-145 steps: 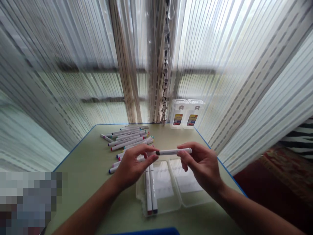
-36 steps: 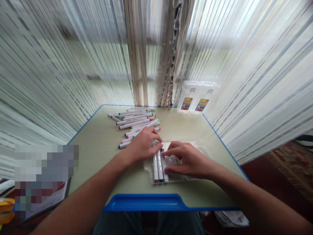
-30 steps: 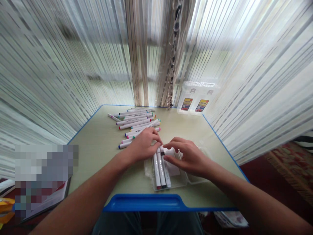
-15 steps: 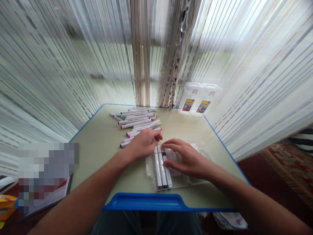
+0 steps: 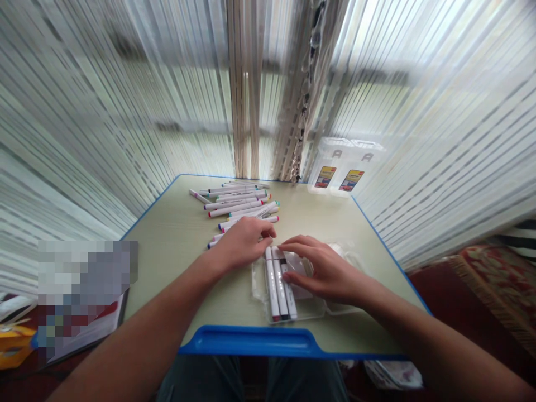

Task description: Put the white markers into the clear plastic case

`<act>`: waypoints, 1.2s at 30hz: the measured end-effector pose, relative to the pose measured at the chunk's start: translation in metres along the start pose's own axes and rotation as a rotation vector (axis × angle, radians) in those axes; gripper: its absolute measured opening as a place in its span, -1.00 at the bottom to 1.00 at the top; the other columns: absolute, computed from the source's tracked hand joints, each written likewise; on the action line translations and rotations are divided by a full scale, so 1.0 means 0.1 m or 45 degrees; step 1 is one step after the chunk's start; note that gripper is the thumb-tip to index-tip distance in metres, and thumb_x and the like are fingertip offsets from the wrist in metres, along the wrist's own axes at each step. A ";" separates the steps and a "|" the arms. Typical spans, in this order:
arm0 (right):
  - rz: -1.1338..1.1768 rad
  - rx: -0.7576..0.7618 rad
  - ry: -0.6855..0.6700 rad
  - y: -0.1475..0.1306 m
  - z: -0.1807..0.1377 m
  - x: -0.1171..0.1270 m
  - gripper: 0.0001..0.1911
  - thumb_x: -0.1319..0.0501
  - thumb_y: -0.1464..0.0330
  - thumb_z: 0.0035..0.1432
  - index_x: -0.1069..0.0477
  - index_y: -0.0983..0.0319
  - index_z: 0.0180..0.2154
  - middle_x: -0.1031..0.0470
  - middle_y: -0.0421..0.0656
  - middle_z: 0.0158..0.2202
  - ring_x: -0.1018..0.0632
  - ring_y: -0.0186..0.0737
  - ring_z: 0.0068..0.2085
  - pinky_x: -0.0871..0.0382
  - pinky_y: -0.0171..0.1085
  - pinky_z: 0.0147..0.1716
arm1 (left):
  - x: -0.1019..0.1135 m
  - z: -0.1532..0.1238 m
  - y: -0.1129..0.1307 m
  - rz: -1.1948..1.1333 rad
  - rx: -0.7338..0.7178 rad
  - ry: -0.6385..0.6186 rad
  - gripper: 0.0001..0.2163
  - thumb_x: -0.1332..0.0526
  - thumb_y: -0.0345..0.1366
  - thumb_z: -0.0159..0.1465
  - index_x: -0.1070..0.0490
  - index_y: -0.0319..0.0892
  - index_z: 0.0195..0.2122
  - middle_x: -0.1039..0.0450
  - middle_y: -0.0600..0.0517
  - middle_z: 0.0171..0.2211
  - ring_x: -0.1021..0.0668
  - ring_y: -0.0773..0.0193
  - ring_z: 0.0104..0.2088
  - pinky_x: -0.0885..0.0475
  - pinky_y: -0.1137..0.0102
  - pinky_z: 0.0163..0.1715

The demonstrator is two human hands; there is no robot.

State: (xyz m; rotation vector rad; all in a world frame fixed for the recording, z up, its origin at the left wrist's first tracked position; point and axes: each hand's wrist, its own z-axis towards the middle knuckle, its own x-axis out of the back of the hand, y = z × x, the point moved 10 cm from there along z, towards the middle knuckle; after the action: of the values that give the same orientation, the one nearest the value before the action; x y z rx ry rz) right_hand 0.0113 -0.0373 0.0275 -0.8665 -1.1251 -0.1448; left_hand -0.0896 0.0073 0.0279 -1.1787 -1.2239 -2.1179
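The row of markers had smooth white plastic barrels with a slight sheen. Thin, clear plastic formed the open case, which caught glossy highlights; the upright cases were of cloudier clear plastic. The table looked matt, with a faint wood-like grain, and its moulded tray was shiny blue plastic. Fine textile strands made the curtain, beside glassy, glossy beads. The fringed rug seemed rough and woven.

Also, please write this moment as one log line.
open case: three markers side by side; left hand: near their far ends; right hand: at rightmost marker; loose markers: heaped beyond left hand
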 end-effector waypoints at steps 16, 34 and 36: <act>-0.038 -0.048 0.024 -0.09 0.06 -0.07 -0.69 -0.14 0.38 0.24 -0.40 0.27 0.02 -0.34 0.04 -0.02 -0.36 0.00 0.05 -0.26 0.01 0.12 | -0.01 0.00 0.00 -0.117 0.050 0.010 -0.86 -0.22 -0.41 0.18 -0.56 -0.18 -0.29 -0.60 -0.01 -0.36 -0.60 0.21 -0.33 -0.42 0.41 -0.32; 0.003 -0.070 0.218 0.10 0.00 0.14 -0.76 -0.15 0.34 0.25 -0.47 0.23 -0.07 -0.48 0.01 -0.11 -0.51 -0.05 -0.09 -0.41 -0.09 -0.08 | 0.59 -0.05 -0.31 0.229 0.310 0.491 -0.80 -0.11 -0.42 0.26 -0.53 -0.17 -0.22 -0.59 -0.01 -0.19 -0.57 0.22 -0.15 -0.41 0.36 -0.06; 0.012 -0.083 0.210 0.12 0.00 0.14 -0.76 -0.14 0.34 0.26 -0.47 0.23 -0.07 -0.48 0.01 -0.11 -0.52 -0.05 -0.09 -0.40 -0.09 -0.07 | 0.75 -0.11 -0.51 0.317 0.448 0.556 -0.77 -0.07 -0.41 0.28 -0.51 -0.19 -0.16 -0.56 -0.06 -0.15 -0.56 0.17 -0.13 -0.40 0.31 -0.04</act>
State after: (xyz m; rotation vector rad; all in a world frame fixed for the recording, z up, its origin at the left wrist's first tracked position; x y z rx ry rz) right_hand 0.0236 -0.0250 0.0331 -0.9010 -0.9661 -0.2416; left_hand -0.1720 0.0282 0.0627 -0.6339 -1.1178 -1.7591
